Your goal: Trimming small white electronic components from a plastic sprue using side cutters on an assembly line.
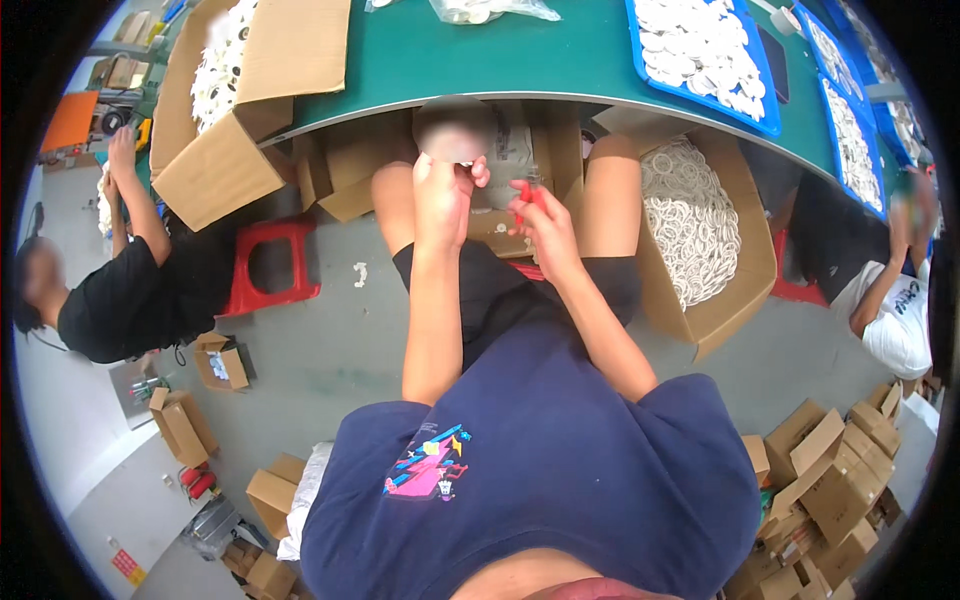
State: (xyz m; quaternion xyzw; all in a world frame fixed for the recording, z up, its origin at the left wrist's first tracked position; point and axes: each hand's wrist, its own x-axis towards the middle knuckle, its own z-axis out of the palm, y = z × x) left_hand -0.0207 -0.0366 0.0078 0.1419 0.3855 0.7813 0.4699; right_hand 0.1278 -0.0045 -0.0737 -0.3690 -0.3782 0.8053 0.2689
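Two hands up over the lap, head view only. Left hand (443,190) raised just below the green table (480,60) edge, fingers curled around a small pale part (476,168); part mostly hidden by fingers and a blurred patch above, kind not readable. Right hand (545,225) just beside it, fingers clenched on red-handled pliers (527,195), tip pointing up toward the left hand's part. Hands near each other, touching or not: cannot tell. Both forearms rising from the navy t-shirt (540,470), black shorts (500,290) beneath, bare knees either side.

Surroundings, same view:
- Open cardboard box (725,300) at the person's right knee, on the floor, filled with white rings (690,220).
- Second large cardboard box (215,170) on the table's left end, tipped over the edge, also white rings inside.
- Blue trays (765,110) on the table to the right, heaped with white round pieces; clear plastic bag (490,10) at the top edge.
- Red stool (270,265) to the left on the grey floor (340,350).
- Co-worker in black top (120,310) at far left, arms raised; another in a white shirt (895,320) at far right.
- Stack of small cardboard cartons (830,470) lower right, a few more lower left.
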